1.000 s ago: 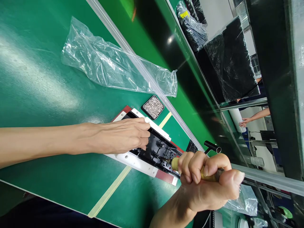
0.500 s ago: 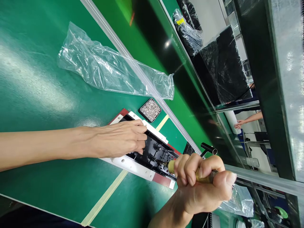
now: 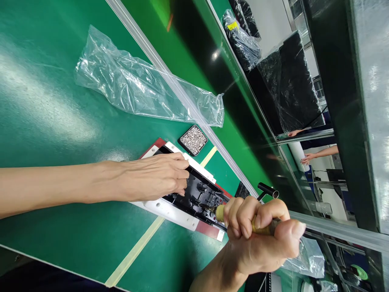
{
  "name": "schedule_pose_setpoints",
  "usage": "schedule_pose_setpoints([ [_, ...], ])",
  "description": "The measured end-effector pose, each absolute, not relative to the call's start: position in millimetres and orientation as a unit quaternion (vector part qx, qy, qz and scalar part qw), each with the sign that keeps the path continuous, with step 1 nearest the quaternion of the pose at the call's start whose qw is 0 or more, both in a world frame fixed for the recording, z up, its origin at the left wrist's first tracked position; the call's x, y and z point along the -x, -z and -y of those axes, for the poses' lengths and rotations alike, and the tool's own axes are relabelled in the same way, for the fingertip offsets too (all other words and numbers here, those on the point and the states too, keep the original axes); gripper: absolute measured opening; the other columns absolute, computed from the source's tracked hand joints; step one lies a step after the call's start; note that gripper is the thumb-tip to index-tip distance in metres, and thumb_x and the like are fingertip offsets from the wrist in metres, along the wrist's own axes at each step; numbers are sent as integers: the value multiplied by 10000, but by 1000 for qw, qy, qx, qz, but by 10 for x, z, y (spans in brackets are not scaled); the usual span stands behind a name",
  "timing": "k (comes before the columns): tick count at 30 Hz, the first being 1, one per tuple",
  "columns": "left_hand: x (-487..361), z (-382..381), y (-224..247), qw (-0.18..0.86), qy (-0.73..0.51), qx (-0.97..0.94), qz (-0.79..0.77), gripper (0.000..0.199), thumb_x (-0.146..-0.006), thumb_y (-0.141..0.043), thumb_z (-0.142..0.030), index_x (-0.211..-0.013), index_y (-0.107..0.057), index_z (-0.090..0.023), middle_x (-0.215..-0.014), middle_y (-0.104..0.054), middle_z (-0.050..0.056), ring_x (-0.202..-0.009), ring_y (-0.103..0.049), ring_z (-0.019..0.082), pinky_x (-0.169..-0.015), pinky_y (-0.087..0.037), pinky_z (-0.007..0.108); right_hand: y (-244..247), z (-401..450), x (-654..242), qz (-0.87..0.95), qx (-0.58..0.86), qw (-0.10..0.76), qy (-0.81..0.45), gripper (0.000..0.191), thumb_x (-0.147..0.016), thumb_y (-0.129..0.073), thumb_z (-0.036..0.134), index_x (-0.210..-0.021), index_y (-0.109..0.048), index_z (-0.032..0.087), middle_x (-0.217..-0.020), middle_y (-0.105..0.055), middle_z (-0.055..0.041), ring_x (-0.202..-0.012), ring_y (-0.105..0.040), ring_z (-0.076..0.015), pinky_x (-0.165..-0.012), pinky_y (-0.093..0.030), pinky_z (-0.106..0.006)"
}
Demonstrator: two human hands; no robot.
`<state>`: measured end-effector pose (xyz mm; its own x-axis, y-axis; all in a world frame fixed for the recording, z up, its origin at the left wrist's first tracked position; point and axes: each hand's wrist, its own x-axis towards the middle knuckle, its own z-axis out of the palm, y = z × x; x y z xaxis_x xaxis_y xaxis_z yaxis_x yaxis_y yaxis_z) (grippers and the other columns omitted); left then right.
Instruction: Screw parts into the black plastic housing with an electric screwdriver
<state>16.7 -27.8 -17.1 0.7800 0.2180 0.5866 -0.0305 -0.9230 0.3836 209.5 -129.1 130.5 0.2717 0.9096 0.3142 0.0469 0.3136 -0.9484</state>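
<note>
Black plastic housing (image 3: 194,187), frame centre. Right hand (image 3: 258,235) clamped on yellow-handled screwdriver (image 3: 219,213); left hand (image 3: 165,174) curled over housing, grip hidden. Off-axis push could slip tip, gouge plastic.

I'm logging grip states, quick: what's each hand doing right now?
Left hand: curled over the black housing; whether it grips anything cannot be told.
Right hand: closed, holding the yellow-handled tool.

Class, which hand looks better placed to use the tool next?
Likely the right hand: it grips the yellowish handle, the tool's shaft pointing into the black housing. The left hand, over the housing, shows no tool.
</note>
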Motion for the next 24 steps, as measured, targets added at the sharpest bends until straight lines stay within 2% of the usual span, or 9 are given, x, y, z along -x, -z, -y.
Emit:
schedule_pose_setpoints([
  [8, -158, 259, 205, 199, -312, -928, -42, 270, -1039, -766, -61, -978, -604, -269, -852, -679, 21, -816, -553, 249, -809, -400, 499, -1328, 1297, -2093, 497, 489, 628, -345, 566, -1148, -407, 538, -681, -334, 227, -413, -243, 87, -301, -194, -97, -342, -362, -222],
  [13, -151, 251, 189, 202, -303, -930, -47, 240, -1059, -729, -72, -1009, -617, -279, -882, -696, 9, -836, -561, 250, -877, -444, 486, -1334, 1292, -2087, 493, 500, 627, -337, 562, -1135, -431, 520, -667, -337, 224, -403, -236, 84, -296, -181, -95, -343, -345, -216],
  [18, -166, 254, 186, 203, -326, -922, -37, 292, -1028, -794, -65, -970, -605, -279, -849, -677, 15, -823, -561, 242, -837, -420, 483, -1331, 1289, -2104, 504, 488, 626, -340, 591, -1147, -431, 581, -683, -336, 227, -409, -250, 91, -293, -192, -93, -334, -362, -217],
  [24, -170, 246, 178, 198, -343, -918, -34, 322, -954, -847, -61, -971, -610, -278, -844, -674, 9, -824, -608, 244, -818, -410, 485, -1343, 1320, -2108, 500, 503, 621, -334, 573, -1145, -414, 541, -673, -335, 225, -404, -250, 85, -295, -201, -102, -333, -369, -225],
])
